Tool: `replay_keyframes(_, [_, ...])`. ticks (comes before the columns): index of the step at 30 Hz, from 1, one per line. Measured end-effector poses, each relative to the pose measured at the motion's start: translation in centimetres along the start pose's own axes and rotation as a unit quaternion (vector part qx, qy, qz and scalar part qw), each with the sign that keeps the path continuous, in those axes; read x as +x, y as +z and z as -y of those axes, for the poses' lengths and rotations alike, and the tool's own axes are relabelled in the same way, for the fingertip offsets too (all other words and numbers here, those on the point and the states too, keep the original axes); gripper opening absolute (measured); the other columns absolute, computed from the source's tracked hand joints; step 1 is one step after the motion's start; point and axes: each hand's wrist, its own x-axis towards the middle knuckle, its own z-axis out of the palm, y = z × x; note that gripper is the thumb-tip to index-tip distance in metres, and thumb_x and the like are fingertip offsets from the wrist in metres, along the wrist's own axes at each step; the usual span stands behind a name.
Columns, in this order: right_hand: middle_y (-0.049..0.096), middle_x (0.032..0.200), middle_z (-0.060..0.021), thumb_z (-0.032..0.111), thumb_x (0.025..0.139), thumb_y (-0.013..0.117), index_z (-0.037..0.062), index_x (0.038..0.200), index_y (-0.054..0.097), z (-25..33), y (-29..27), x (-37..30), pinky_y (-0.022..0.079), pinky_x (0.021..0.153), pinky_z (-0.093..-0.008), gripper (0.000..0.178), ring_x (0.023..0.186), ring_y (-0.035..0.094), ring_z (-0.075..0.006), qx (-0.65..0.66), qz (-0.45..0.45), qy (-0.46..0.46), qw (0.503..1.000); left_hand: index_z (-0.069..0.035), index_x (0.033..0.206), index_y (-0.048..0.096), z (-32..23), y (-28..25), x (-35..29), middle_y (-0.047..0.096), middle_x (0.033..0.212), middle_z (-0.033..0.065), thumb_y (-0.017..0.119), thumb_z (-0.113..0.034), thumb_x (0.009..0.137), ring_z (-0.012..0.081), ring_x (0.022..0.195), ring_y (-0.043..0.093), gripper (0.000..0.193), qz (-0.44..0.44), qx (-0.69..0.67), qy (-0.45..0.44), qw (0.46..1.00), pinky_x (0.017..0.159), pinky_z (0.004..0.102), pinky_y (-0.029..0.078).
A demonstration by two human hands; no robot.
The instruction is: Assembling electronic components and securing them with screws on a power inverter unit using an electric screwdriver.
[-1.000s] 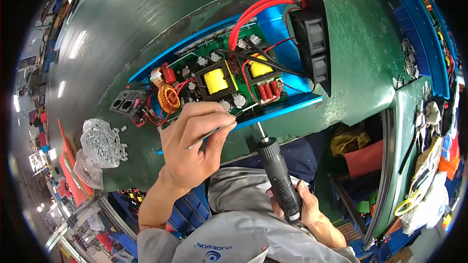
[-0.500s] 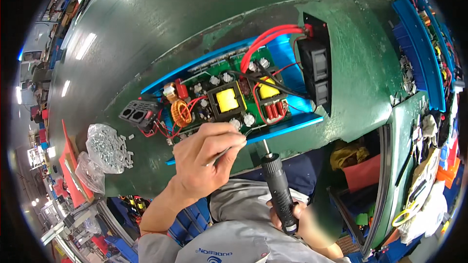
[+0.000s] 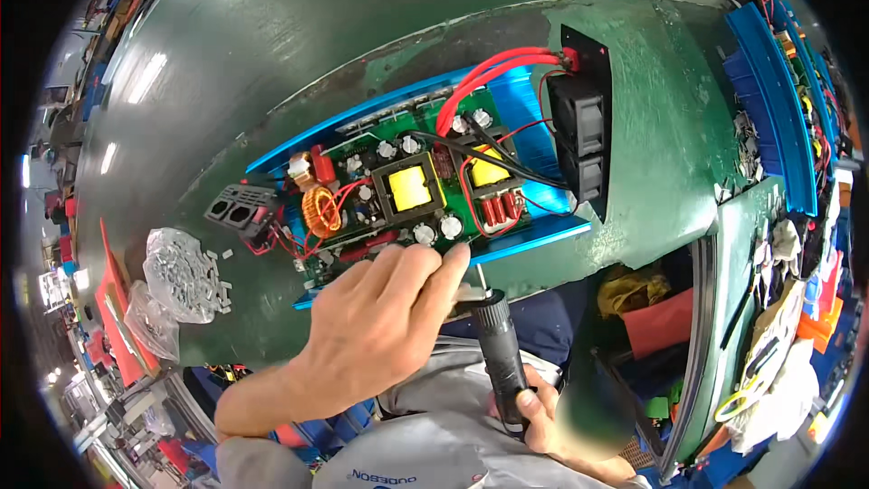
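Observation:
A blue metal case (image 3: pixel 534 237) with a green circuit board (image 3: pixel 425 118) in it lies on the bench in front of me. My left hand (image 3: pixel 376 317) is closed at the case's near wall, its index finger reaching the board's edge; whatever it pinches is hidden by the fingers. Wrapped round the lower part of a black electric screwdriver (image 3: pixel 498 344) is my right hand (image 3: pixel 537 412). The screwdriver's bit points away from me, close to the near wall; whether it touches cannot be made out. A black end plate with fans (image 3: pixel 587 131) stands at the case's right end, joined by red and black wires.
A grey fan-and-socket panel (image 3: pixel 237 208) hangs by wires off the case's left end. Further left lies a clear plastic bag of small parts (image 3: pixel 181 276). More blue cases (image 3: pixel 778 109) stand at the far right. An open drawer (image 3: pixel 656 326) is at the near right.
My left hand has turned knuckles-up and moved its fingertips right, covering the thin metal tool it pinched before. The screwdriver has shifted slightly left; the case appears slightly further left.

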Motion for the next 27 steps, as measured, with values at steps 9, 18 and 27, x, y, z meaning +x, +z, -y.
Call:
replay_keyframes(9, [0.066,0.092,-0.0107,0.077,0.096,0.030,-0.0047,0.127,0.053,-1.3,-0.2,0.6,0.049,0.074,-0.0295,0.090,0.081,0.061,-0.0143,0.001,-0.010,-0.048,0.999,0.007,0.106,0.069,-1.1,0.8,0.4,0.053,0.090,0.0068,0.067,-0.006,0.077,0.0156,0.078,0.058,0.033,0.053,0.085,0.000,0.995,0.053,0.0242,0.047])
replay_keyframes(18, [0.065,0.088,-0.0091,0.065,0.103,0.033,-0.0066,0.132,0.051,-0.6,-1.7,1.5,0.049,0.068,-0.0289,0.080,0.072,0.060,-0.0145,0.046,0.020,-0.030,0.998,0.006,0.097,0.068,-0.1,0.6,1.8,0.054,0.092,0.0062,0.068,-0.004,0.076,0.0149,0.079,0.059,0.023,0.058,0.037,0.017,0.997,0.055,0.0248,0.049])
replay_keyframes(27, [0.064,0.082,-0.0112,0.070,0.101,0.026,-0.0059,0.137,0.049,1.8,-4.2,1.6,0.048,0.062,-0.0284,0.087,0.066,0.059,-0.0147,0.044,0.066,0.015,0.997,-0.003,0.101,0.071,0.5,0.2,1.6,0.058,0.088,0.0058,0.076,-0.005,0.076,0.0189,0.073,0.060,0.026,0.000,-0.046,-0.044,0.998,0.055,0.0316,0.048])
